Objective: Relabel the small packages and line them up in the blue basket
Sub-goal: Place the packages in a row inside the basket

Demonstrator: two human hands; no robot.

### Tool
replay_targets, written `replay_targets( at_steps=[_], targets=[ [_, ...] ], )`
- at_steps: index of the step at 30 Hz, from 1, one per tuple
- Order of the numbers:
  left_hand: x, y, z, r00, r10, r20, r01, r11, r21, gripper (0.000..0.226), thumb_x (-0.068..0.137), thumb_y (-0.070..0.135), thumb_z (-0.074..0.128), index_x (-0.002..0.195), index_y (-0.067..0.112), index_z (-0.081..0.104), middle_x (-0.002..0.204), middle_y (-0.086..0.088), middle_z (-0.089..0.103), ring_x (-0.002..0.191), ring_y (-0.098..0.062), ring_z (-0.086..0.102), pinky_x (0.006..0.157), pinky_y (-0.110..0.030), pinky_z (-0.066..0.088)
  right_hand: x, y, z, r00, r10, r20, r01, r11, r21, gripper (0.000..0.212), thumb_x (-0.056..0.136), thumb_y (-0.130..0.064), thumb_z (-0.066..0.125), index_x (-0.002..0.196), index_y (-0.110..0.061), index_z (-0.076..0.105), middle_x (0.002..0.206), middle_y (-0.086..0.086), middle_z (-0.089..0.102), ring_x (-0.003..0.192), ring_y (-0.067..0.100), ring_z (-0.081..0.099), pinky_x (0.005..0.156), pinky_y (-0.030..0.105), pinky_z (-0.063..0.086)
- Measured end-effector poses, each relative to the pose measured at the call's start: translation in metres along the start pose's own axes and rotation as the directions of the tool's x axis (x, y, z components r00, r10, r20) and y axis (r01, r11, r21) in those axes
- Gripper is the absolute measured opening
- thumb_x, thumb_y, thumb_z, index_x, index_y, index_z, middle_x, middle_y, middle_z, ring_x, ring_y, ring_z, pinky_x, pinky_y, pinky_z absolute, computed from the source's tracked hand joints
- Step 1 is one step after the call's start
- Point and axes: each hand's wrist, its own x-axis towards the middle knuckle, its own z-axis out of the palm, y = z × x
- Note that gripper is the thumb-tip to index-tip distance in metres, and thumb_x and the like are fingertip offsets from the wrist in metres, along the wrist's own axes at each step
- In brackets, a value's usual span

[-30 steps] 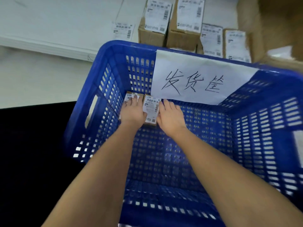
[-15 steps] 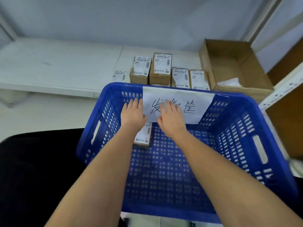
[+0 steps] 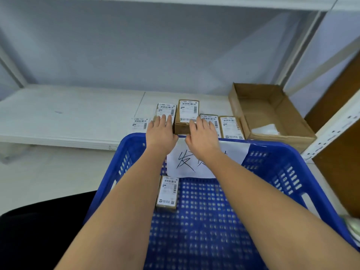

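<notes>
Both hands are stretched forward over the far rim of the blue basket (image 3: 292,152), fingers straight and nothing gripped. The left hand (image 3: 160,133) is laid out toward the leftmost package (image 3: 167,111) on the white shelf (image 3: 68,114), its fingertips over the lower part of that label; whether contact is made cannot be told. The right hand (image 3: 202,139) is spread just in front of the tall package (image 3: 188,114) and the low package (image 3: 211,118) beside it, part of the latter being covered by the fingers. A fourth package (image 3: 231,127) is seen just to the right, next to an open carton (image 3: 272,114). A loose label (image 3: 140,123) lies flat on the shelf, left of the row. Inside the basket, one labelled package (image 3: 168,193) is set against the far wall near the left corner, below a paper sign (image 3: 185,164) with handwritten characters, partly hidden by the right forearm.
</notes>
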Motion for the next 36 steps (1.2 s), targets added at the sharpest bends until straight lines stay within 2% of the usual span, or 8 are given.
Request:
replay_targets(
  at_steps=[9,13,17,23,27,29,32,36],
  targets=[
    [0.043,-0.018,0.018,0.994,-0.093,0.053,0.095,0.995,-0.031,0.068,0.101,0.034,0.036,0.153,0.007,0.001,0.161,-0.011,0.007,0.148,-0.025,0.005,0.12,-0.04,0.009,0.056,-0.014,0.01,0.999,0.036,0.008,-0.037,0.999,0.033,0.046,0.098,-0.035,0.03,0.137,-0.012,0.037,0.136,0.011,0.043,0.125,0.028,0.039,0.102,0.043,0.031],
    [0.064,-0.022,0.028,0.987,-0.145,0.064,0.151,0.983,-0.102,0.066,0.102,0.039,0.032,0.153,0.008,0.003,0.161,-0.011,0.008,0.148,-0.026,0.006,0.12,-0.041,0.011,0.084,-0.02,0.015,0.993,0.111,0.038,-0.111,0.994,0.015,0.057,0.095,-0.049,0.034,0.139,-0.013,0.033,0.142,0.014,0.037,0.129,0.031,0.036,0.101,0.044,0.034],
    [0.08,-0.025,0.036,0.978,-0.186,0.093,0.195,0.975,-0.102,0.066,0.102,0.043,0.034,0.153,0.011,0.007,0.158,-0.013,0.013,0.146,-0.029,0.013,0.116,-0.042,0.022,0.104,-0.025,0.019,0.97,0.209,0.124,-0.21,0.978,-0.006,0.073,0.091,-0.06,0.036,0.146,-0.013,0.024,0.151,0.022,0.024,0.136,0.042,0.026,0.104,0.053,0.033],
    [0.093,-0.024,0.04,0.974,-0.185,0.127,0.206,0.963,-0.173,0.059,0.1,0.049,0.032,0.145,0.01,0.028,0.15,-0.018,0.025,0.136,-0.031,0.029,0.104,-0.042,0.035,0.116,-0.021,0.023,0.944,0.274,0.182,-0.277,0.961,-0.012,0.082,0.088,-0.066,0.036,0.147,-0.012,0.018,0.153,0.026,0.013,0.136,0.049,0.021,0.102,0.056,0.037],
    [0.094,-0.022,0.037,0.966,-0.203,0.163,0.24,0.937,-0.256,0.061,0.096,0.053,0.04,0.139,0.01,0.032,0.138,-0.018,0.035,0.127,-0.031,0.038,0.093,-0.041,0.042,0.12,-0.016,0.026,0.895,0.351,0.274,-0.386,0.919,0.084,0.088,0.084,-0.07,0.041,0.146,-0.011,0.019,0.152,0.026,0.012,0.122,0.043,0.045,0.087,0.045,0.051],
    [0.094,-0.02,0.037,0.965,-0.202,0.169,0.241,0.936,-0.256,0.066,0.092,0.055,0.047,0.138,0.011,0.031,0.136,-0.017,0.036,0.124,-0.031,0.039,0.091,-0.041,0.043,0.121,-0.013,0.028,0.883,0.369,0.289,-0.417,0.9,0.127,0.089,0.082,-0.07,0.046,0.145,-0.012,0.02,0.149,0.024,0.018,0.117,0.039,0.049,0.078,0.039,0.053],
    [0.095,-0.016,0.038,0.96,-0.23,0.16,0.269,0.915,-0.3,0.068,0.089,0.055,0.053,0.135,0.01,0.031,0.133,-0.016,0.037,0.121,-0.031,0.042,0.087,-0.038,0.042,0.119,-0.006,0.032,0.887,0.371,0.276,-0.427,0.887,0.177,0.089,0.079,-0.069,0.052,0.142,-0.013,0.023,0.143,0.021,0.027,0.12,0.035,0.044,0.07,0.035,0.044],
    [0.095,-0.01,0.039,0.952,-0.277,0.134,0.307,0.885,-0.35,0.073,0.087,0.055,0.058,0.136,0.009,0.029,0.131,-0.016,0.036,0.119,-0.031,0.043,0.086,-0.037,0.042,0.112,0.006,0.032,0.919,0.345,0.191,-0.377,0.911,0.165,0.085,0.08,-0.066,0.052,0.139,-0.01,0.028,0.138,0.019,0.034,0.116,0.034,0.046,0.071,0.034,0.04]
  ],
)
